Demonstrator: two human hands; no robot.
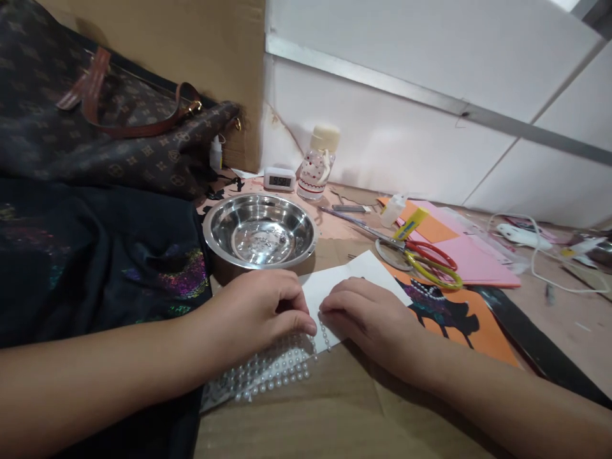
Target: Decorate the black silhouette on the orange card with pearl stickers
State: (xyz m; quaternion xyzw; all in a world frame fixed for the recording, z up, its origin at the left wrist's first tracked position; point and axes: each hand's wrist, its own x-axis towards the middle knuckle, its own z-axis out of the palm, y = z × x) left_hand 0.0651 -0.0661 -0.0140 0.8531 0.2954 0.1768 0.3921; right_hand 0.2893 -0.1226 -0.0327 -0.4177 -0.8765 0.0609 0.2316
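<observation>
My left hand is closed, thumb against fingers, over a sheet of white pearl bead strands. Short ends of the beads show just below its thumb. Close by on the right, my right hand has curled fingers, with a short pearl bead strand hanging at its fingertips. What lies inside the fingers is mostly hidden. Beneath both hands is a sheet of white paper. Beside my right hand lies orange paper bearing a black glittery cutout trimmed with pearl beads.
A steel bowl stands behind my left hand. Scissors, a glue bottle and pink paper lie at the right. Black glittery fabric and a brown bag fill the left. A clock and bottle stand behind.
</observation>
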